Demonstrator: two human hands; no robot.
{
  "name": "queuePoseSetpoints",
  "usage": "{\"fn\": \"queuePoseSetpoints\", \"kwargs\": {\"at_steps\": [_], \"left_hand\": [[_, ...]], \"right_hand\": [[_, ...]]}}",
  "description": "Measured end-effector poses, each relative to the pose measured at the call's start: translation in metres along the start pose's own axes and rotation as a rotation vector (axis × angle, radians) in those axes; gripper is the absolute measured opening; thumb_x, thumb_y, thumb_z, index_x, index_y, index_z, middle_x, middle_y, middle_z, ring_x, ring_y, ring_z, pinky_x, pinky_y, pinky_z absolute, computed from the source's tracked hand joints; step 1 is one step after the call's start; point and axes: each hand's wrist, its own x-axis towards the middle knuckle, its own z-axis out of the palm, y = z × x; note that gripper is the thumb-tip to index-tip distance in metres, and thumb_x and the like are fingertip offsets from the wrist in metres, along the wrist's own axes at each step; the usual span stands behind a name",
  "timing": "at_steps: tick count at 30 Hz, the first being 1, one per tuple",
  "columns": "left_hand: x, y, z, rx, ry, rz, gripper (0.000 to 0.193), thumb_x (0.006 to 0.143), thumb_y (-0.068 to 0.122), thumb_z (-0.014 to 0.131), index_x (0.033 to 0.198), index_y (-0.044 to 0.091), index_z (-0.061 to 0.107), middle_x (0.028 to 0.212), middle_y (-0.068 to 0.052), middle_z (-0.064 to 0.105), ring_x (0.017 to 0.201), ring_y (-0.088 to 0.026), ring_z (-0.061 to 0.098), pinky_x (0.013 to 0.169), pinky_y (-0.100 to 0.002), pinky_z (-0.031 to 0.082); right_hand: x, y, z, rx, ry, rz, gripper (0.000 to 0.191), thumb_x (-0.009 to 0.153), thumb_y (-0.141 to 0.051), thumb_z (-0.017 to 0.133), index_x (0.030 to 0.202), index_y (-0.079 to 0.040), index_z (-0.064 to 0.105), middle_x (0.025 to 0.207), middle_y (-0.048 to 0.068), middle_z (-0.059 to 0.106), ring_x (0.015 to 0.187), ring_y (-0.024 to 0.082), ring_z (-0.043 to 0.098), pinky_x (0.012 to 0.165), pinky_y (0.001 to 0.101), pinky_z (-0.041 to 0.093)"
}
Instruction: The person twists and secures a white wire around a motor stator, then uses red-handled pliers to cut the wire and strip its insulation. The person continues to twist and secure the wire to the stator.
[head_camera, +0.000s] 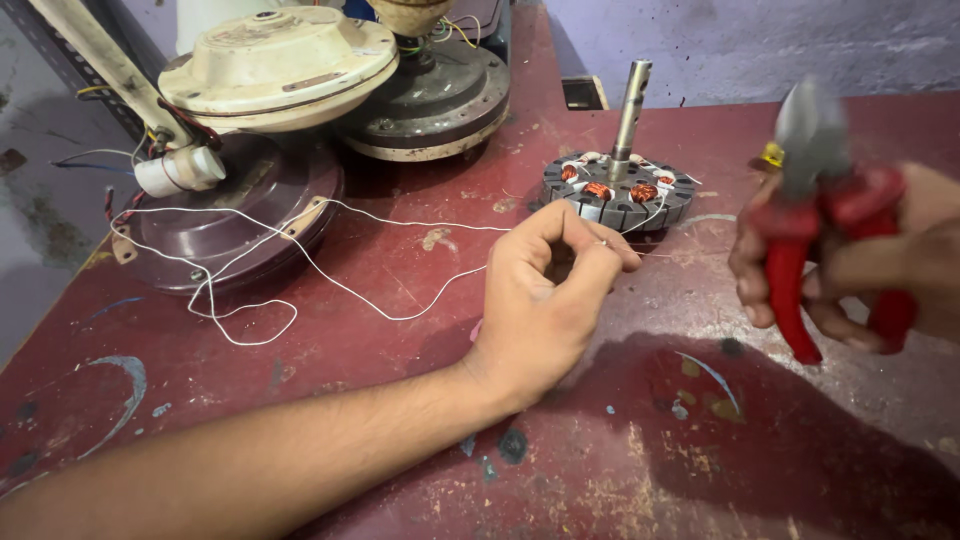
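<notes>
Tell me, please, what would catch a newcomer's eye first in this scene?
Probably the red-handled cutters gripped in the right hand at the right edge. Next, the left hand at centre, fingers pinching thin white string that trails left across the worn red table. Just behind it stands a motor stator with copper windings.

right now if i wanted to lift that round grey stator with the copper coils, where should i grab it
Probably by the upright steel shaft rising from the middle of the round grey stator with copper coils, coming straight down from above. The shaft stands clear and bare, while the rim carries thin white string and windings that fingers could snag. The left hand is nearest to it.
</notes>
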Motion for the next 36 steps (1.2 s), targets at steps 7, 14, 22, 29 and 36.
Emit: {"fn": "queuePoseSetpoints", "kwargs": {"at_steps": [7, 14, 22, 29, 36], "left_hand": [[0.0, 0.004, -0.004, -0.022, -0.01, -0.014, 0.02, 0.095, -0.001, 0.059, 0.078, 0.004, 0.049, 0.118, -0.013, 0.074, 0.082, -0.007, 0.057, 0.074, -0.026, 0.05], [0.002, 0.005, -0.002, -0.056, -0.062, -0.159, 0.015, 0.101, 0.004, 0.058, 0.086, 0.003, 0.059, 0.1, -0.01, 0.075, 0.076, -0.007, 0.061, 0.067, -0.024, 0.052], [0.0, 0.001, 0.0, -0.187, -0.114, -0.158, 0.01, 0.105, 0.004, 0.056, 0.099, -0.001, 0.061, 0.105, -0.009, 0.072, 0.084, -0.01, 0.065, 0.075, -0.029, 0.059], [-0.005, -0.001, 0.002, -0.187, -0.162, -0.213, 0.01, 0.108, 0.006, 0.056, 0.101, -0.002, 0.06, 0.101, -0.011, 0.072, 0.084, -0.01, 0.064, 0.074, -0.03, 0.057], [-0.007, -0.001, 0.004, -0.151, -0.181, -0.199, 0.012, 0.108, 0.008, 0.059, 0.101, -0.002, 0.061, 0.097, -0.009, 0.072, 0.079, -0.009, 0.062, 0.072, -0.028, 0.055]], "right_hand": [[0.007, -0.001, -0.017, -0.227, 0.483, -0.468, 0.046, 0.082, 0.005, 0.046, 0.127, 0.001, 0.053, 0.115, 0.021, 0.065, 0.111, 0.039, 0.071, 0.075, 0.0428, 0.062], [-0.001, -0.021, 0.064, -1.036, 0.887, -0.531, 0.033, 0.091, 0.011, 0.054, 0.124, 0.01, 0.057, 0.108, 0.023, 0.067, 0.091, 0.031, 0.072, 0.068, 0.0347, 0.062], [-0.002, -0.043, 0.125, -1.644, 0.696, -0.676, 0.041, 0.071, 0.003, 0.073, 0.112, 0.002, 0.067, 0.109, 0.019, 0.065, 0.095, 0.031, 0.068, 0.077, 0.0381, 0.06], [0.002, -0.043, 0.123, -1.772, 0.735, -0.82, 0.049, 0.067, -0.01, 0.084, 0.111, 0.002, 0.065, 0.112, 0.021, 0.062, 0.108, 0.037, 0.063, 0.083, 0.0451, 0.056], [-0.005, -0.046, 0.129, -1.901, 0.815, -0.894, 0.023, 0.083, -0.013, 0.086, 0.1, -0.008, 0.072, 0.11, 0.009, 0.063, 0.109, 0.03, 0.061, 0.092, 0.0464, 0.045]]}}
